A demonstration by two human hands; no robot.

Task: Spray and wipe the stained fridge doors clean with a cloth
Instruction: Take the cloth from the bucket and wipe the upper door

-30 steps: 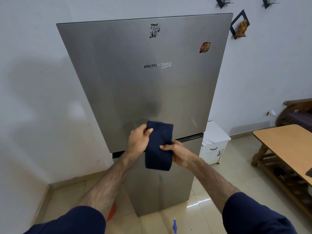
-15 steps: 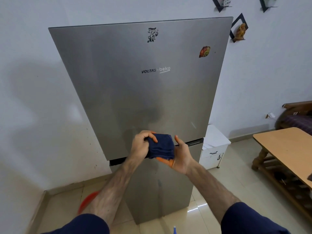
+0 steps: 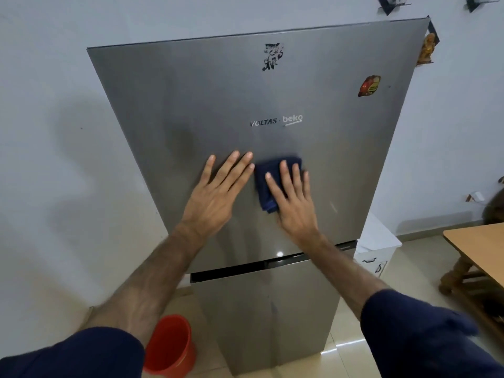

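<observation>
Steel-grey and brushed, the upper fridge door filled most of the view, a tall panel with its long axis upright and its face turned toward the person; below the dark gap sat the shorter lower fridge door. A dull smudge showed on the upper door left of the hands, with a black scuffed mark near the top edge and a red sticker toward the right. A red bucket stood on the floor beside the fridge's left corner, and a wooden table edged in at the right.

The left hand lay flat on the door with fingers spread, holding nothing, seemingly bracing. The right hand pressed straight fingers down on the dark blue cloth, which sat folded against the door just below the brand lettering, its longer side running roughly up and down.

That cloth looked soft, light and limp; it would likely bunch or slip unless kept pinned under a flat palm, so pressure across its middle seemed the best hold. The door itself looked rigid and smooth, probably slick where wet.
</observation>
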